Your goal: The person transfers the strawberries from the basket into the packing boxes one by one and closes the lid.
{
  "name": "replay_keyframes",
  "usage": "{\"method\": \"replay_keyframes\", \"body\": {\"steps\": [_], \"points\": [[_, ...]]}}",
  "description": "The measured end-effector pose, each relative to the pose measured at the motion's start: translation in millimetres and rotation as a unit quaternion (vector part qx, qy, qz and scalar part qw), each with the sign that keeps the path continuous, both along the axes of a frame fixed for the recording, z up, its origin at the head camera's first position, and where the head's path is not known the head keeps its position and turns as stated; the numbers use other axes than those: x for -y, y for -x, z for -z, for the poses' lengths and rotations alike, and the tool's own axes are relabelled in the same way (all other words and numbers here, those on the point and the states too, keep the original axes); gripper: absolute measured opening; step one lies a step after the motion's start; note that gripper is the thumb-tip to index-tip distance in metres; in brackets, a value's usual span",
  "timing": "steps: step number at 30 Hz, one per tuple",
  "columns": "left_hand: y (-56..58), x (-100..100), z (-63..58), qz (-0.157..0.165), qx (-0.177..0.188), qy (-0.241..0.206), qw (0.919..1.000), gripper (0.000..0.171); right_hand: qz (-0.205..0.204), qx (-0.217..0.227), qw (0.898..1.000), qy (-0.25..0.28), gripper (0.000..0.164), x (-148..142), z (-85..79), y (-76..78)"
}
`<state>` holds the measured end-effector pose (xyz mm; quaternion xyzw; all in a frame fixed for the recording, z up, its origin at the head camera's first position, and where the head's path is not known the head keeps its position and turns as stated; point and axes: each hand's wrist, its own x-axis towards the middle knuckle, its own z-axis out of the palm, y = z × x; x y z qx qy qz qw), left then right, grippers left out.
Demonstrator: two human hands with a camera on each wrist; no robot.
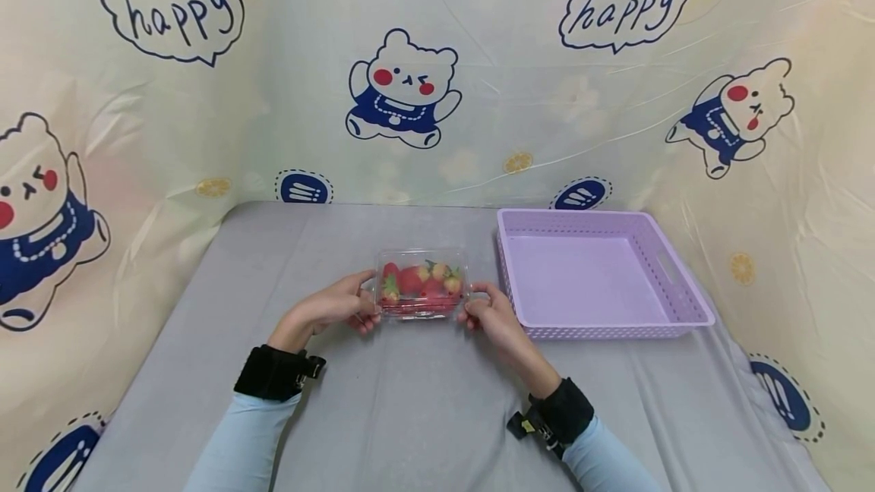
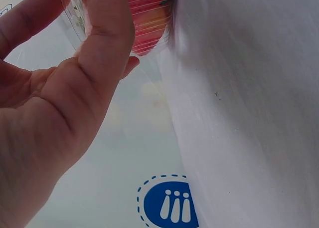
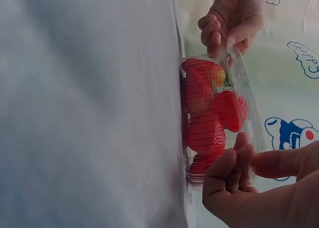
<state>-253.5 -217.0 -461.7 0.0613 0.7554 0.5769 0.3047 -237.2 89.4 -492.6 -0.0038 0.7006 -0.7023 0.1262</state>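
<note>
A clear plastic clamshell box (image 1: 421,285) of red strawberries, some with green and pale tops, sits on the grey cloth between the two hands. My left hand (image 1: 340,304) grips its left end, the thumb near the front corner and the index finger farther back. At the right end, my right hand (image 1: 494,317) pinches the box edge between thumb and curled fingers. In the right wrist view, strawberries (image 3: 205,130) show through the ribbed side wall, and the lid looks closed. The left wrist view shows the left hand (image 2: 75,83) partly covering the box.
To the right of the box stands a shallow lilac plastic basket (image 1: 581,279) with perforated walls, close to the right hand. Grey cloth (image 1: 410,416) covers the table. A printed curtain (image 1: 519,97) with bears hangs behind and along both sides.
</note>
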Motion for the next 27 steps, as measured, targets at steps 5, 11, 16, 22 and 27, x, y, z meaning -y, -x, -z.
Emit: {"method": "replay_keyframes", "body": {"steps": [5, 11, 16, 22, 27], "points": [[0.4, 0.1, 1.5, 0.001, -0.001, 0.005, 1.0, 0.089, -0.002, 0.002, 1.0, -0.006, 0.034, -0.5, -0.4, -0.9], [0.5, -0.5, 0.9, 0.0, -0.001, 0.004, 1.0, 0.089, -0.002, 0.007, 1.0, -0.008, 0.034, -0.3, -1.8, -1.0], [-0.4, -2.5, -0.2, 0.0, 0.002, 0.01, 0.9999, 0.087, 0.004, 0.013, 1.0, -0.003, 0.034, -0.6, -0.9, -2.1], [-3.1, -4.2, -3.2, -0.007, 0.01, 0.017, 0.9998, 0.09, -0.008, 0.041, 0.999, -0.004, 0.039, -3.3, -3.8, -4.3], [-8.1, -4.4, -9.4, 0.002, 0.008, 0.022, 0.9997, 0.091, -0.029, 0.034, 0.998, -0.045, 0.057, -5.4, -14.9, -7.5]]}}
